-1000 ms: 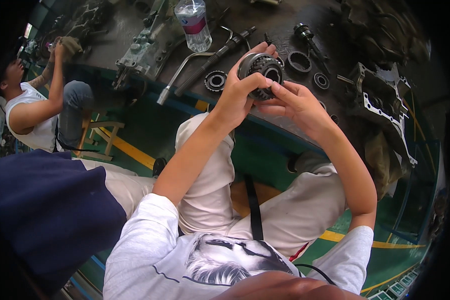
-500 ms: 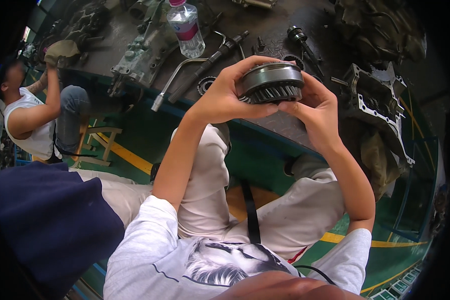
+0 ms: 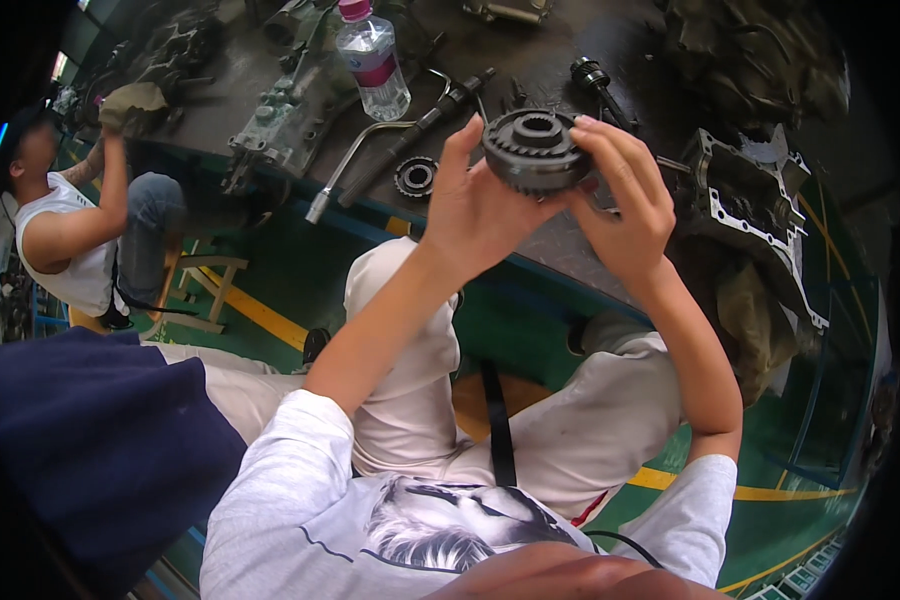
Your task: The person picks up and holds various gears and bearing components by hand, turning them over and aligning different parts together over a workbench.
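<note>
The gear assembly (image 3: 537, 165) has tipped from edge-on to hub-up, baring its toothed face; it is above the table (image 3: 570, 246), the left hand's (image 3: 485, 210) grip cradling it, the right hand's (image 3: 625, 200) pinching its edge.

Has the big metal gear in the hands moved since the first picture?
Yes, a little. In this view, the gear is now farther to the right of the small toothed ring than it was then.

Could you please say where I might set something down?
The bench shows bare patches beyond the held gear, between bottle and geared shaft, and, near its front edge, between left hand and right hand. Wrench, long shaft and toothed ring crowd the left.
</note>
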Tool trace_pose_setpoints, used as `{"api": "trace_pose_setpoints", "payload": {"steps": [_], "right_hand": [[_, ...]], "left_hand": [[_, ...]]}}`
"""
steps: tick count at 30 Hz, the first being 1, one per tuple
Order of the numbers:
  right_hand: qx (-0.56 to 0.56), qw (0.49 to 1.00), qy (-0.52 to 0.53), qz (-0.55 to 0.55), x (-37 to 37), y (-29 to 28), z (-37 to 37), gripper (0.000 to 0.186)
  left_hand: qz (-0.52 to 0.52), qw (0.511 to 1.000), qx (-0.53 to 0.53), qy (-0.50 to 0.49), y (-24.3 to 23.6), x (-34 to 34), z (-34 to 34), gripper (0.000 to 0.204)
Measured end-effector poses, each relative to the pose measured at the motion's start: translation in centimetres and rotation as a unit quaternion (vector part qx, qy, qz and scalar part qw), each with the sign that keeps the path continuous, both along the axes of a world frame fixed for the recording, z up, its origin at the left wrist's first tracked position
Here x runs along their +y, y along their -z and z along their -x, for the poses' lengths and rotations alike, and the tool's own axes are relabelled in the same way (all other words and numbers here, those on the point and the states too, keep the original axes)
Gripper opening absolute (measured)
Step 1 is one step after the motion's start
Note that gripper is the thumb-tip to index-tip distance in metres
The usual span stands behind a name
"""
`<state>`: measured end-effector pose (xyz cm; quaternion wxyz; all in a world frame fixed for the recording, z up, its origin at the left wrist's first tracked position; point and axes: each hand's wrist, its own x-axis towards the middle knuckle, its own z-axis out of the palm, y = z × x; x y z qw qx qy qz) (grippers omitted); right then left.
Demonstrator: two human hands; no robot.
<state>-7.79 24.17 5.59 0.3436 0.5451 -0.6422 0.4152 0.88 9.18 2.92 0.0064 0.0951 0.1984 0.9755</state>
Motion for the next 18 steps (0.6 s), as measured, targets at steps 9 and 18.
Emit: {"api": "trace_pose_setpoints", "payload": {"steps": [9, 18], "right_hand": [[0.007, 0.994, 0.012, -0.112, -0.7, 1.4, -1.1, 0.051], [-0.018, 0.985, -0.024, -0.169, -1.0, 0.6, -0.9, 0.054]], "left_hand": [[-0.08, 0.986, -0.141, -0.037, 1.3, -1.2, 0.0, 0.047], [-0.134, 0.987, -0.091, 0.008, 2.5, -2.6, 0.0, 0.054]]}}
